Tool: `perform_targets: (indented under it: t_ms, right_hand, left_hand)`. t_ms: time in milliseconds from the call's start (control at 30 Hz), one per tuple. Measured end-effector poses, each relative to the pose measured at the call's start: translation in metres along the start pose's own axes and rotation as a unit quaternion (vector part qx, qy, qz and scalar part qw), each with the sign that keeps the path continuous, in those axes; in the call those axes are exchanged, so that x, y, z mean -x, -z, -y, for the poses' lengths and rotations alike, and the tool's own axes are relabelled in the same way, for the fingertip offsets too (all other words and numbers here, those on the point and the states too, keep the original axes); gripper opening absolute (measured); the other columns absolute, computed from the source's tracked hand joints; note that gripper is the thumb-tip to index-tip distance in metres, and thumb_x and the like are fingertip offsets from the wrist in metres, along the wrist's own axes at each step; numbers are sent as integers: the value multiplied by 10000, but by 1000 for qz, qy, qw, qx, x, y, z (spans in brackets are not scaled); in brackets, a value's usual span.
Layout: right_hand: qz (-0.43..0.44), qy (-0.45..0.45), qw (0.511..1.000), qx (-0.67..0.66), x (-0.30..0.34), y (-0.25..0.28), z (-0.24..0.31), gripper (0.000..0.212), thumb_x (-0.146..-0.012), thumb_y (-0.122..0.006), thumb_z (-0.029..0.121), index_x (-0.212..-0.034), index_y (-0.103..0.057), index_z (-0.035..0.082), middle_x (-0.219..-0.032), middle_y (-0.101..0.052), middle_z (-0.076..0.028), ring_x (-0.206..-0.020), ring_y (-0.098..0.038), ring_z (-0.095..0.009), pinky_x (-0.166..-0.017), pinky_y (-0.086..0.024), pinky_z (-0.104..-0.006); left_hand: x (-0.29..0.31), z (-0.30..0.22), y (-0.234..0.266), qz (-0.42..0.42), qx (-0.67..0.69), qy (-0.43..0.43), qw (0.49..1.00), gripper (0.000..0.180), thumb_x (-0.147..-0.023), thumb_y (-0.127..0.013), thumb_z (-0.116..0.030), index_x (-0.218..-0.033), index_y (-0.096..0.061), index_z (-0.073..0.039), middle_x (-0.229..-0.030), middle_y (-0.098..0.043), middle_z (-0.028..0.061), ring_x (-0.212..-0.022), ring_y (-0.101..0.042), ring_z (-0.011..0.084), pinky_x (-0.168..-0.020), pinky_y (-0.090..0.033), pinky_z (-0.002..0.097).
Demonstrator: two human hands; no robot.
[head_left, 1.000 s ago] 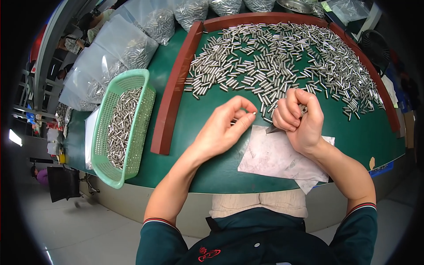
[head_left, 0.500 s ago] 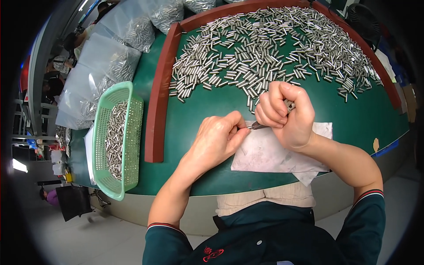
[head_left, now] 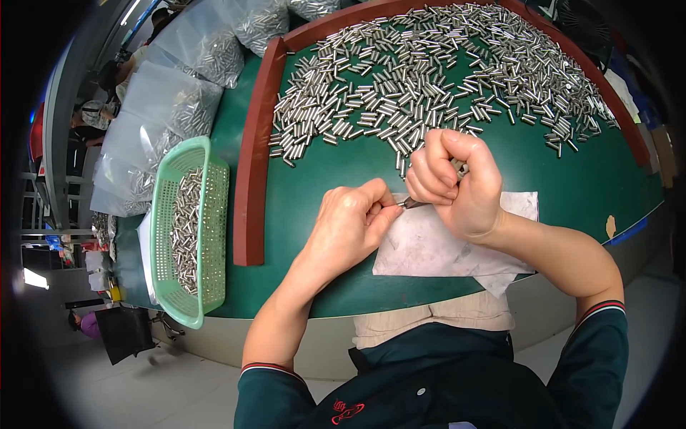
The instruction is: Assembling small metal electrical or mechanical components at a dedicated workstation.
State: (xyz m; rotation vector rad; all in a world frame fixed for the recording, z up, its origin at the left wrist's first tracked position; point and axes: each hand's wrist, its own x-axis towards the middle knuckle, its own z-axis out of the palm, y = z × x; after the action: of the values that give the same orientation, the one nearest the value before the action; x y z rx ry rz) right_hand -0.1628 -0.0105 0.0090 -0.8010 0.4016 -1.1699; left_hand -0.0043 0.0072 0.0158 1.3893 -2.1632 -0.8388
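My left hand pinches a small silvery metal pin between thumb and fingertips; most of the pin is hidden. Wrapped in the fist of my right hand is a hand tool with a dark, tapered tip, its tip meeting the pin's end. The fingers cover most of the tool, so its exact kind does not show. Both hands are above a stained whitish cloth on the green tabletop. Beyond them lies a wide spread of loose metal pins.
Dark red rails border the pins at the left, back and right. Left of them stands a light green plastic basket holding many pins. Clear plastic bags full of pins line the far left. A black chair and a person are farther back.
Both hands hold nearly the same pose, with the tool's tip still against the pin. The right fist has shifted slightly left, and the whole view has moved a little.
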Motion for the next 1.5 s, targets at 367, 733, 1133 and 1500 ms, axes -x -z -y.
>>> perform_targets:
  t_ms: [367, 733, 1133, 1500]
  right_hand:
    - [-4, 44, 996, 75, 5, -9, -4, 329, -813, -330, 164, -503, -274, 70, -461, -276, 10, -427, -233, -69, -412, -198, -229]
    - [15, 1, 999, 31, 4, -3, -1, 355, -849, -308, 225, -521, -272, 93, -440, -247, 9, -397, -196, -81, -403, -184, -238]
    - [10, -9, 999, 32, 1, -2, 1, 349, -842, -303, 224, -523, -270, 86, -432, -249, 6, -394, -191, -76, -401, -184, -232]
    - [7, -13, 1000, 11, -1, 1, 0, 350, -848, -301, 218, -525, -280, 84, -427, -256, 4, -387, -193, -74, -398, -186, -231]
  left_hand:
    - [-3, -4, -2, -5, -6, 4, 1000, 124, -683, -614, -41, -634, -510, 5, -460, -463, 134, -432, -490, 287, -439, -366, 367]
    - [-6, 35, 31, 24, 722, 91, 686, 66, -814, -543, -95, -786, -490, -69, -830, -535, 86, -544, -336, 58, -496, -310, 184]
    - [-22, 59, 33, -252, 216, 106, 937, 194, -815, -573, -204, -763, -578, -18, -496, -411, -59, -427, -331, 48, -413, -287, 219]
    - [-21, 51, 28, -184, -254, -27, 949, 131, -713, -640, -154, -799, -615, -58, -584, -568, 131, -506, -559, 253, -477, -425, 331]
